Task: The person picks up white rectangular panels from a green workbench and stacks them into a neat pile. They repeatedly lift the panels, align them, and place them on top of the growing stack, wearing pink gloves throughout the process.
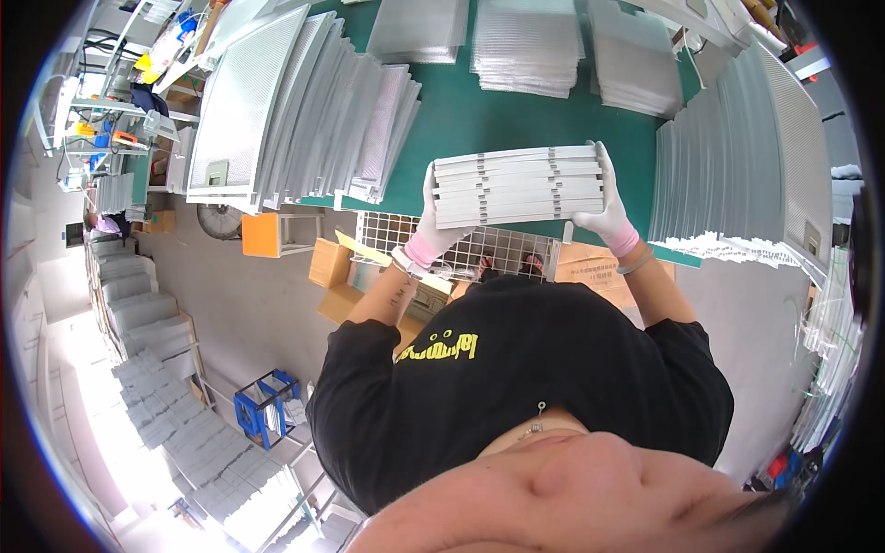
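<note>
Between my two hands is a stack of several white-edged flat panels (pixel 518 188), their long edges facing me. Small dark notches line up in two columns across those edges. My left hand (pixel 433 226), in a white glove with a pink cuff, is closed against the stack's left end. Gloved the same way, my right hand (pixel 608 207) grips the right end, its thumb at the near lower corner. The stack is over the front edge of a green table (pixel 452 120). The undersides of the panels are hidden.
Framed mesh panels (pixel 249 111) stand in a leaning row at the left; another row (pixel 728 157) stands at the right. Three piles of clear sheets, one a bubbly pile (pixel 525 46), lie at the back. Below are a white wire grid (pixel 489 247), cardboard boxes (pixel 329 263) and an orange-seated stool (pixel 262 235).
</note>
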Demonstrator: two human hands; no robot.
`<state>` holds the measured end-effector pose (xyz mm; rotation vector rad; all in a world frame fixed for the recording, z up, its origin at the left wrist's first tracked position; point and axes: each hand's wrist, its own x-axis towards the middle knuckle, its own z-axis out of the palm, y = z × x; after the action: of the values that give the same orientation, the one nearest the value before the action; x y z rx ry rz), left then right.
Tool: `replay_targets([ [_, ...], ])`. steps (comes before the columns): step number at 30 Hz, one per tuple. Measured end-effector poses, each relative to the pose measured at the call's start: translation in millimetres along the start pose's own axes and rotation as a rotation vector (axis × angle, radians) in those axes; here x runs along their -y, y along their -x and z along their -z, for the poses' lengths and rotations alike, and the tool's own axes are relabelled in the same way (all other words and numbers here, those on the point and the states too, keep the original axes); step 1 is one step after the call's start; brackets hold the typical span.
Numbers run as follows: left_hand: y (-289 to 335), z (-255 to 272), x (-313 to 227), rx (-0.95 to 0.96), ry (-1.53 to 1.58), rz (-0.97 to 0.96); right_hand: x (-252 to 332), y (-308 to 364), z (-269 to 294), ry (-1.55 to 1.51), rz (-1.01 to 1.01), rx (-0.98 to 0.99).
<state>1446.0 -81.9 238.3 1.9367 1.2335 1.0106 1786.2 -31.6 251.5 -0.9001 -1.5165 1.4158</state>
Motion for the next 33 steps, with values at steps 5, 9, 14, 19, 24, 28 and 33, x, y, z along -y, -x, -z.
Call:
replay_targets([
  [5,-4,-2,2,0.067,-0.676,-0.328,8,7,16,0.141,0.024,0.124],
  [9,-5,-10,6,0.096,-0.286,-0.199,25,10,39,0.304,-0.017,0.243],
  [14,-3,-7,4,0.108,-0.191,-0.138,45,21,51,0.541,-0.078,0.326],
  [19,2,5,-21,0.119,-0.150,-0.107,20,22,13,1.074,0.357,0.292],
  [24,8,2,-29,0.040,-0.169,-0.183,7,24,-11,0.937,0.376,0.094],
  [28,15,-7,-20,-0.050,0.012,-0.085,10,26,-13,0.970,0.390,0.063],
  [33,22,13,-38,-0.114,0.130,-0.072,10,30,-13,0.793,0.287,0.081],
])
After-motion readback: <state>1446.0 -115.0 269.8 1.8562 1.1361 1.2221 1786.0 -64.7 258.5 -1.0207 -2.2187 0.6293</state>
